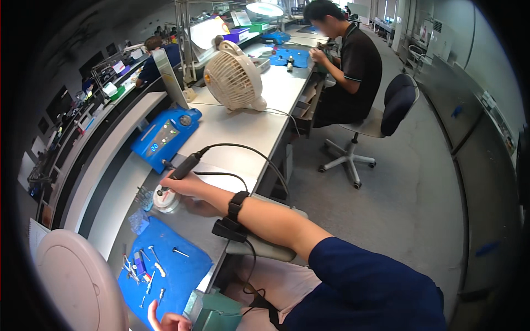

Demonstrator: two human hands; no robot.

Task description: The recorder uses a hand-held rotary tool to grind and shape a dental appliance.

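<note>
My right hand [185,185] grips a black rotary handpiece [187,165], its cable looping off to the right. The hand hovers over a small round white container [165,203] with a red mark on top; I cannot tell whether the tool tip touches it. Beside it stands a holder with thin bits [144,197]. At the lower edge, my left hand [168,320] is partly cut off, one finger raised and the others loosely bent, with nothing visible in it. It is near a blue cloth [190,270] bearing several small metal tools and a green object [212,311].
A blue control box [167,135] with a lit display stands behind the container. Farther along the bench is a cream fan [234,77]. A pale round disc [80,281] blocks the lower left. Another person [353,66] sits working farther up the bench, by an office chair [398,105].
</note>
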